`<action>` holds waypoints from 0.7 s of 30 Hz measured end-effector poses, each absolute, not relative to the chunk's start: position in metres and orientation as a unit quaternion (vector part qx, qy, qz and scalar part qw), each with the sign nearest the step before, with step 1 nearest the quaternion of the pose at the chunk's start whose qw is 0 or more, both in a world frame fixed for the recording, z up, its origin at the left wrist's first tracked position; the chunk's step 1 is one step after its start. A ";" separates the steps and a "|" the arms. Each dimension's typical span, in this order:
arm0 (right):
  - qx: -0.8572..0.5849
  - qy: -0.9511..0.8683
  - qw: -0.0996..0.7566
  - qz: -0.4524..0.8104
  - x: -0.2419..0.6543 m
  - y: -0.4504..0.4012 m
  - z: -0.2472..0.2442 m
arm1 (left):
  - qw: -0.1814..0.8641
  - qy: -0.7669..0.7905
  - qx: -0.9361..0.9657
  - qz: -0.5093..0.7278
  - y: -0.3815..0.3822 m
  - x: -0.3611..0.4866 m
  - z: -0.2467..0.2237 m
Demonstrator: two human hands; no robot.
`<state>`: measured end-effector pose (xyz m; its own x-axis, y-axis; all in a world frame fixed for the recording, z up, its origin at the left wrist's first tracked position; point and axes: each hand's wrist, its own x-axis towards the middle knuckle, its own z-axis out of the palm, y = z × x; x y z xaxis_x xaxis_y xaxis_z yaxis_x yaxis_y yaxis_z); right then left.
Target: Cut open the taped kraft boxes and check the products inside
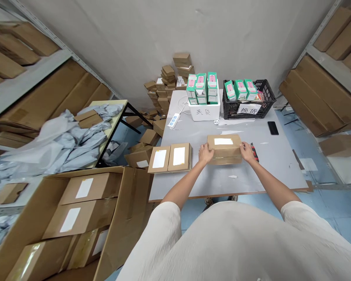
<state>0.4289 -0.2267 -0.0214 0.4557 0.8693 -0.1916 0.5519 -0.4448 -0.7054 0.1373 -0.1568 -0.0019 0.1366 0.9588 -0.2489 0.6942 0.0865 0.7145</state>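
Note:
Two small cardboard boxes are stacked in front of me on the grey table, the upper cardboard box (pixel 224 148) bearing a white label. My left hand (pixel 206 153) grips its left end, fingers wrapped round the corner. At the opposite end, my right hand (pixel 247 152) holds the same upper box. A red and black cutter (pixel 254 152) lies just beside my right hand. To the left, two labelled boxes (pixel 179 157) sit side by side at the table's edge.
On the table (pixel 193 186) stand a white bin (pixel 204 112) and a black crate (pixel 245 108) with green boxes, a power strip (pixel 174 121) and a phone (pixel 273 128). A large carton (pixel 134 195) holding boxes is at lower left. Shelves flank both sides.

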 end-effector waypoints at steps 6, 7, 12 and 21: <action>-0.772 -0.434 0.341 0.315 0.430 -0.227 -0.040 | 0.413 0.642 0.622 0.172 -0.156 0.139 -0.015; -0.769 -0.433 0.341 0.324 0.430 -0.227 -0.043 | 0.419 0.643 0.618 0.167 -0.157 0.138 -0.017; -0.766 -0.421 0.329 0.357 0.431 -0.229 -0.044 | 0.434 0.634 0.619 0.164 -0.153 0.136 -0.025; -0.747 -0.410 0.358 0.381 0.425 -0.221 -0.044 | 0.463 0.620 0.608 0.176 -0.143 0.151 -0.019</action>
<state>0.4250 -0.2206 -0.0442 0.3738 0.8856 -0.2755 0.3395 -0.4071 -0.8480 0.1508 -0.1430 -0.0194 0.1687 0.9176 -0.3599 0.5914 0.1979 0.7817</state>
